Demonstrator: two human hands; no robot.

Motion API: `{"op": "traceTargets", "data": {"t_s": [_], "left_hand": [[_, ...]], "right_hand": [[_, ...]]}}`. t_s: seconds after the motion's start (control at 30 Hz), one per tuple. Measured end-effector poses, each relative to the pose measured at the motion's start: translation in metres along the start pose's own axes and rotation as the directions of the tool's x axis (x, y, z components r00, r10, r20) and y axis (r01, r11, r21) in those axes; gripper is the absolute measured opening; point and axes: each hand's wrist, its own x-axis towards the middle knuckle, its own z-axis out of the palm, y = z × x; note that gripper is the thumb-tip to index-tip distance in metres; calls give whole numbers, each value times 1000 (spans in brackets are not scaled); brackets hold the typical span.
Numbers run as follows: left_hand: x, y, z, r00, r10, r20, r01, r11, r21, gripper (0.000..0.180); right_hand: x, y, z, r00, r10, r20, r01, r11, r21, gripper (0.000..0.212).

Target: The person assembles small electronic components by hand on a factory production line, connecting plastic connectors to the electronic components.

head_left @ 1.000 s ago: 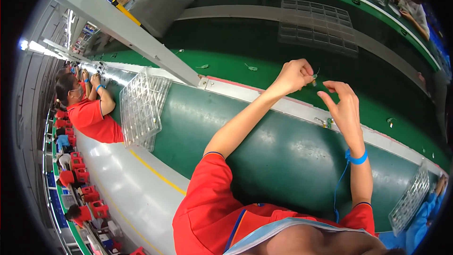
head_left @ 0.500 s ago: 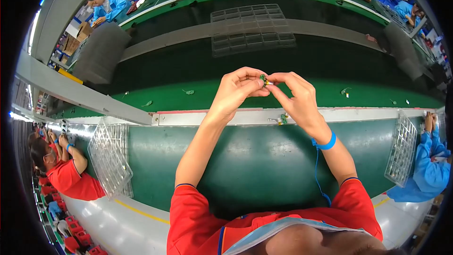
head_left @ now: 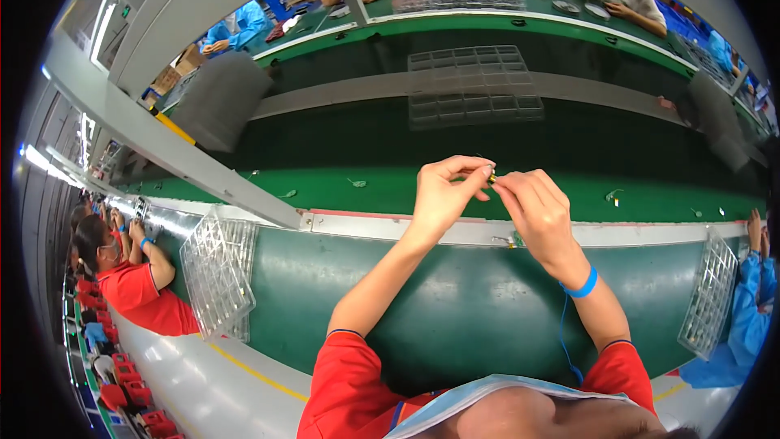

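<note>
Pinched between the fingertips of both hands is a small circuit board (head_left: 492, 180) with a yellow part, mostly covered by the fingers. My left hand (head_left: 445, 197) closes thumb and forefinger on it from the left. My right hand (head_left: 538, 213) grips its other side, back of the hand turned up, with a blue wrist strap and cord below. Both hands are raised over the near edge of the green belt. Close beside my right hand, another small green and silver part (head_left: 512, 241) lies on the metal rail (head_left: 390, 229).
Small green boards (head_left: 357, 184) lie spaced along the green belt (head_left: 325, 169). Clear compartment trays (head_left: 218, 276) stand left, another tray (head_left: 707, 297) right. A slanting grey beam (head_left: 179, 146) crosses at left. Co-workers (head_left: 138, 284) sit on both sides and across the belt.
The whole view has shifted, so the scene sits lower and further right. My right hand has turned with its back upward, and the fingers now cover more of the board.
</note>
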Motion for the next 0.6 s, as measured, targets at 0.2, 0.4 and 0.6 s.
{"op": "traceTargets", "data": {"t_s": [0.2,0.4,0.6], "left_hand": [[-6,14,-4,1000,27,14,-26,998,-61,17],[-7,24,-4,1000,-14,10,16,993,-116,17],[-7,25,-1,1000,-10,14,12,990,-142,15]], "right_hand": [[8,-8,-5,1000,25,-5,-25,999,-37,21],[13,-3,-10,999,-41,8,41,995,-94,24],[11,0,-16,999,-42,9,43,983,-177,25]]}}
